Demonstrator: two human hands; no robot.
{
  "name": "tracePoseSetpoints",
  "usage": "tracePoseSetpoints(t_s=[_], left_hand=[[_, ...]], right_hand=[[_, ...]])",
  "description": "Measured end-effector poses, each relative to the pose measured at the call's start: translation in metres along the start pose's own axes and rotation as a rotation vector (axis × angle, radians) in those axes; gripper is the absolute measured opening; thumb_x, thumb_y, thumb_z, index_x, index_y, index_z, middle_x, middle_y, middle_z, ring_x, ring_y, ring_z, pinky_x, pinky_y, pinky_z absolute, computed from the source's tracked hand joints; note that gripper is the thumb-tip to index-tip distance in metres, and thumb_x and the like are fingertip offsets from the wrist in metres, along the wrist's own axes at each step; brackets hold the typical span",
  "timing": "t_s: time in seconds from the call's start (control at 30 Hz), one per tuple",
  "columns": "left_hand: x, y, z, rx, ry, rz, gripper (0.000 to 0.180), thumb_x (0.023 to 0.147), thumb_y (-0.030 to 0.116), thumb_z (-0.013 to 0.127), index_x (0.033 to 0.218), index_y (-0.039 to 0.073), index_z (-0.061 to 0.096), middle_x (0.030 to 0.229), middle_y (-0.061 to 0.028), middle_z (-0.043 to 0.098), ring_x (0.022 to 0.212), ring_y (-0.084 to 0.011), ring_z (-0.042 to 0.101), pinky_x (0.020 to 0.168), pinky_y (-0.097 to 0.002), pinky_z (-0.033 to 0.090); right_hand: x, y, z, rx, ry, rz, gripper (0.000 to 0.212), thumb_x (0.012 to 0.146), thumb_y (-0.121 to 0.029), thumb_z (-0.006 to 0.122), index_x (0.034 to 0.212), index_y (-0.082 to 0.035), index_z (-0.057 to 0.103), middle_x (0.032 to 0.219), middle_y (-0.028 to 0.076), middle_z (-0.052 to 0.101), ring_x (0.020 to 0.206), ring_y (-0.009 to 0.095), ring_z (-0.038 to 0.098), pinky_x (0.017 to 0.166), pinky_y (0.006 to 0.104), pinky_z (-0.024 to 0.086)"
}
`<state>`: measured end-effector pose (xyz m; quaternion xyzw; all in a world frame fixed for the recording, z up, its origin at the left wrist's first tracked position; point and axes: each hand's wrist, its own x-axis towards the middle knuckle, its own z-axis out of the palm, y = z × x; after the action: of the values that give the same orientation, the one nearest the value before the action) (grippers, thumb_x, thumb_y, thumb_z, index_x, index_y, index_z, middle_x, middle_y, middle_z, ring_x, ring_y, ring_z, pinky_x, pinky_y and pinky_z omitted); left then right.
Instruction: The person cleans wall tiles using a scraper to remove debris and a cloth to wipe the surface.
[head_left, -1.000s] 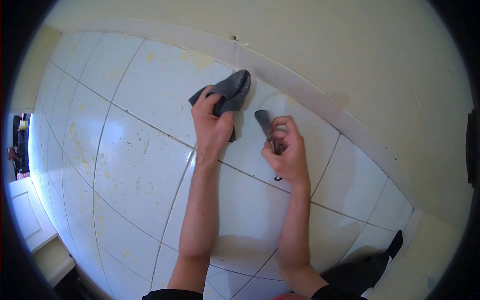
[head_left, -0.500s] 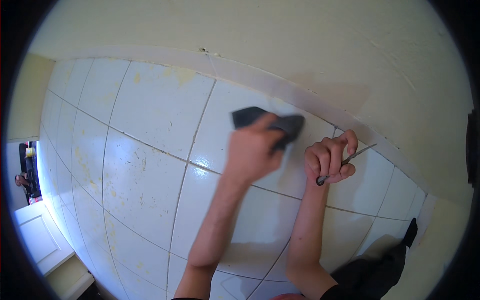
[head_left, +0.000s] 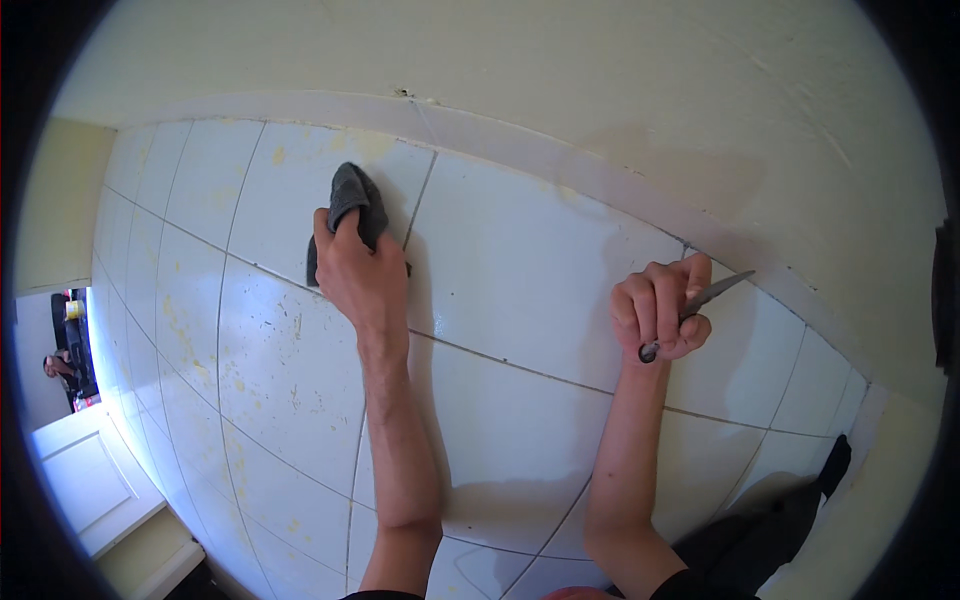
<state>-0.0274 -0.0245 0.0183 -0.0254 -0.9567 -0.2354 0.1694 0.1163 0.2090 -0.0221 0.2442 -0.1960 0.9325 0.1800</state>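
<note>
My left hand (head_left: pixel 362 275) is closed around a dark grey cloth (head_left: pixel 355 200), part of it bunched up above the fingers. The cloth is over a white floor tile (head_left: pixel 290 200) on the left, close to a grout line. Off to the right, my right hand (head_left: pixel 660 308) is closed in a fist around a knife (head_left: pixel 718 288). Its narrow grey blade points up and right toward the wall, and the dark handle end shows below the fingers. The rest of the handle is hidden in the fist.
A cream wall (head_left: pixel 560 70) with a pale skirting strip (head_left: pixel 520 145) runs along the far side. Yellowish stains (head_left: pixel 175 320) and small brown flecks mark the left tiles. A white panelled door (head_left: pixel 90 480) is at lower left. My dark-clothed leg (head_left: pixel 760 525) is at lower right.
My left hand has swept the cloth leftward across the tiles, over a grout line. The right hand keeps its grip on the knife and has hardly shifted.
</note>
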Motion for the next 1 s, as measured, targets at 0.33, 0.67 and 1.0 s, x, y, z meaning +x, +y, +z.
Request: tracePoseSetpoints(t_s=[0.33,0.67,1.0], left_hand=[[-0.050,0.067,0.023,-0.255,-0.399,0.415,0.016,0.064,0.008,0.074,0.080,0.008,0.076,0.107,-0.0063,0.068,0.078,-0.0322,0.070,0.064,-0.0446,0.057],[-0.017,0.010,0.034,-0.188,0.052,0.107,0.030,0.083,-0.001,0.062,0.113,-0.007,0.061,0.122,-0.0226,0.056,0.097,-0.0455,0.063,0.082,-0.0502,0.052],[-0.021,-0.004,0.029,-0.875,-0.107,0.049,0.040,0.076,-0.008,0.064,0.115,-0.009,0.070,0.107,-0.0137,0.071,0.098,-0.0205,0.066,0.090,-0.0314,0.051]], right_hand=[[0.000,0.006,0.001,-0.037,-0.042,0.041,0.024,0.090,-0.025,0.081,0.106,-0.012,0.069,0.068,0.000,0.059,0.065,0.009,0.045,0.039,0.0219,0.029],[-0.008,-0.018,0.031,0.291,0.223,0.055,0.009,0.083,-0.002,0.055,0.090,0.001,0.060,0.077,0.004,0.052,0.046,0.013,0.049,0.032,0.0255,0.035],[-0.026,-0.060,0.027,0.210,0.274,-0.263,0.050,0.084,0.008,0.059,0.133,0.007,0.054,0.081,0.009,0.056,0.033,0.014,0.041,0.029,0.0266,0.037]])
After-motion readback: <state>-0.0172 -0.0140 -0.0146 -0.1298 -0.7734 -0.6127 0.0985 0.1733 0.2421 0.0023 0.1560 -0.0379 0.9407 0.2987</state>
